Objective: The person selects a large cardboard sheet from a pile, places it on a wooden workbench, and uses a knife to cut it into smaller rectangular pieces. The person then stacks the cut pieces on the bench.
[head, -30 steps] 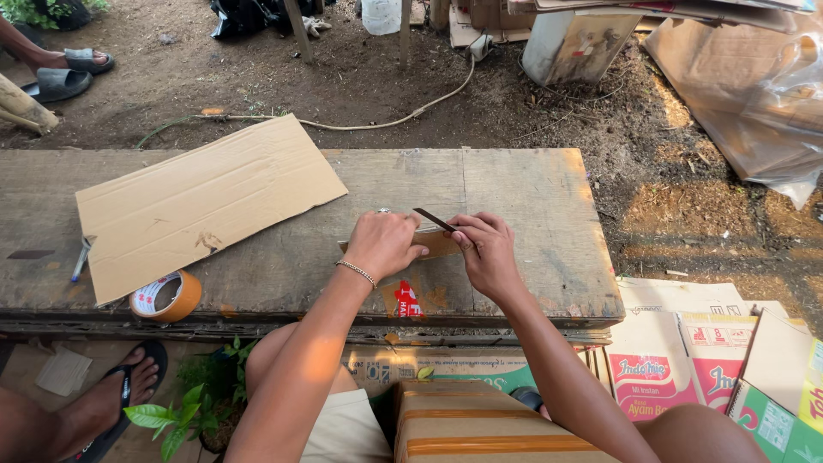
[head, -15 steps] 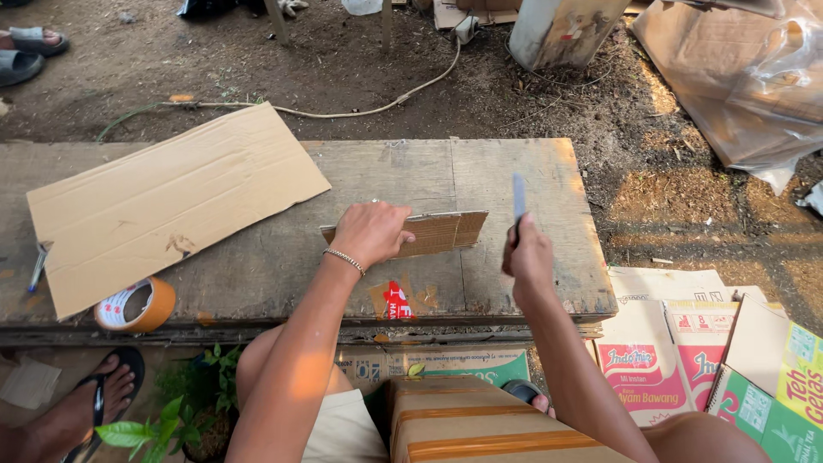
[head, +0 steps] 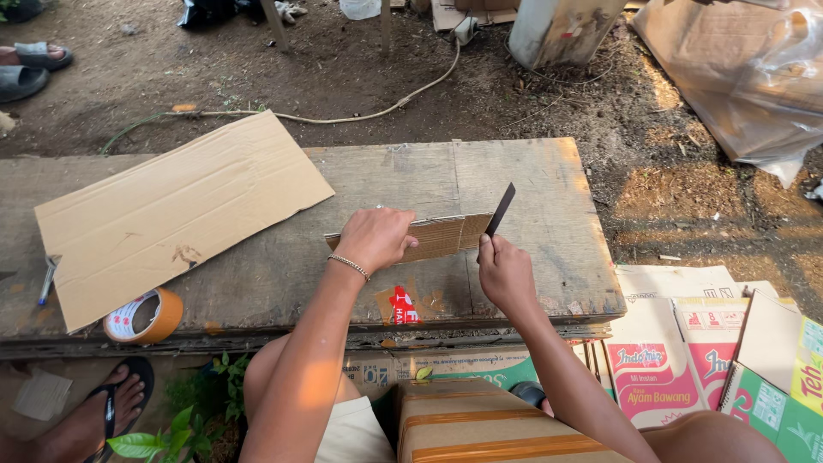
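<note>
My left hand point(head: 375, 238) presses down on a small strip of brown cardboard point(head: 441, 237) lying on the worn wooden table point(head: 514, 184). My right hand point(head: 506, 273) grips a thin dark blade point(head: 500, 211), held upright and tilted, its tip up and its lower part at the right end of the strip. A bracelet sits on my left wrist.
A large cardboard sheet point(head: 176, 210) lies on the table's left half, with a roll of brown tape point(head: 141, 315) and a pen point(head: 47, 279) near the front left edge. Printed cartons point(head: 686, 351) and a taped box point(head: 480, 424) stand below the table. A foot in a sandal point(head: 99, 411) is at the lower left.
The right hand lifted away from the strip with the blade, then came back down to the strip's right end. The left hand stayed on the cardboard.
</note>
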`<state>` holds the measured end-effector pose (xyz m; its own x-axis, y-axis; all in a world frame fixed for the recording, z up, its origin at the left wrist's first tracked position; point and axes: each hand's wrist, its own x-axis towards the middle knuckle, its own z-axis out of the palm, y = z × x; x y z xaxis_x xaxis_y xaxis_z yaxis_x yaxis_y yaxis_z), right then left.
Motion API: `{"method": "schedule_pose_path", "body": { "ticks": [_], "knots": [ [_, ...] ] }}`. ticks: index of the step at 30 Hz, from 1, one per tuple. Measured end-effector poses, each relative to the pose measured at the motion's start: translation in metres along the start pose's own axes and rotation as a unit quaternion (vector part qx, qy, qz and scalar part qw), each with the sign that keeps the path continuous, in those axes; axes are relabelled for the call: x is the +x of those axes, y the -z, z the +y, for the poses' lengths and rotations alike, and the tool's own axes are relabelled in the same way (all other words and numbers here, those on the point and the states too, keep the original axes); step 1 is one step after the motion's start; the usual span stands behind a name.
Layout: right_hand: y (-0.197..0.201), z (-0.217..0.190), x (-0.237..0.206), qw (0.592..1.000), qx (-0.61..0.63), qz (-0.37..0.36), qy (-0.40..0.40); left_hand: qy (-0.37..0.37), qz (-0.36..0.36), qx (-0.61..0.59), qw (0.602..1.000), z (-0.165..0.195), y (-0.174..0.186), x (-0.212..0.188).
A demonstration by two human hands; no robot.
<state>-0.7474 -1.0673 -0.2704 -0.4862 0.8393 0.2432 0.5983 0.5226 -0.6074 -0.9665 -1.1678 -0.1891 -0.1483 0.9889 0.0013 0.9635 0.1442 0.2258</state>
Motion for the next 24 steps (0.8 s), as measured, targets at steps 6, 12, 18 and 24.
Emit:
{"method": "schedule_pose_path", "body": {
  "ticks": [6,12,18,24],
  "knots": [
    [0.010,-0.013,0.001,0.988,-0.114,0.028,0.096,-0.005,-0.008,0.005,1.000,0.001,0.001,0.001],
    [0.000,-0.024,0.011,0.978,-0.141,0.048,0.148,-0.027,0.029,0.008,0.999,-0.001,-0.001,-0.005],
    [-0.003,-0.024,0.016,0.974,-0.142,0.054,0.167,-0.036,0.032,0.004,0.999,-0.002,0.001,-0.005],
    [-0.001,-0.027,0.016,0.973,-0.149,0.051,0.166,-0.033,0.020,0.002,0.999,-0.003,0.001,-0.004]
  ]
}}
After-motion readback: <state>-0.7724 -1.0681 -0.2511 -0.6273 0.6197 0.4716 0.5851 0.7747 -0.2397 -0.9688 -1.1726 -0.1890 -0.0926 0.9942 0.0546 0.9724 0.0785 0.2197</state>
